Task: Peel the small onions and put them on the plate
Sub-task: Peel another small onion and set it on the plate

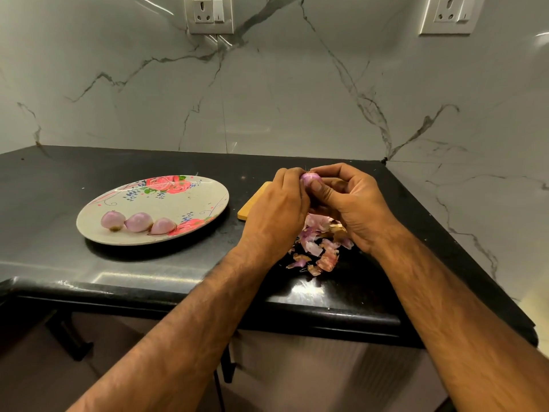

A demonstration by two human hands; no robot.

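Surrounding the held onion (310,177): plate (166,209), peels (319,248), half-hidden board (252,208).

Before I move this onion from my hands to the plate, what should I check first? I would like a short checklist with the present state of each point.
1. Grip on the onion: the left hand and the right hand both hold it. Ok.
2. Onion fully peeled: the fingers cover most of it, and a thin wisp shows at its top. Cannot tell.
3. Room on the plate: three peeled onions lie near its front rim; the rest is bare. Ok.
4. Way to the plate: only the low wooden board lies between. Ok.
5. Peel pile kept off the plate: it lies on the counter, under the hands. Ok.
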